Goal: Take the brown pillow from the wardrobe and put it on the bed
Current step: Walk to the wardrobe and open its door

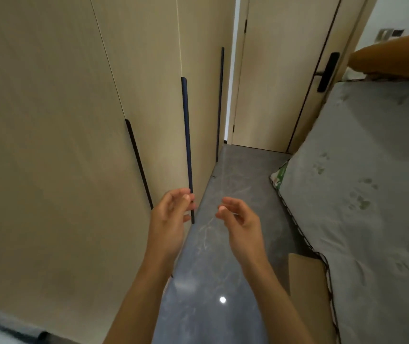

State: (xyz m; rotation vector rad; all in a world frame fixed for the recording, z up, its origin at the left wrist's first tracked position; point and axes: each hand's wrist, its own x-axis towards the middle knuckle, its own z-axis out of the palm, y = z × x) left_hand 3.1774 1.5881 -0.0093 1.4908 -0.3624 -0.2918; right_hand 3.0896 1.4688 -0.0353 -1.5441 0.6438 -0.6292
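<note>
Wardrobe (49, 120): beige doors shut, dark vertical handles. Left hand (171, 214): fingers loosely curled, empty, at the lower end of one handle (187, 150). Right hand (238, 217): loosely open, empty, above grey floor (213, 269). Bed (372, 194): grey cover, at right. Brown pillow (392, 58): at the bed's far end.

Matt wood-look wardrobe (49, 120), glossy stone-look floor (211, 269)

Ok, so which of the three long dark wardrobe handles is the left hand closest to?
The middle handle: the left hand is at its lower end, fingertips right beside it. The left handle sits further left, the far handle deeper down the aisle.
</note>
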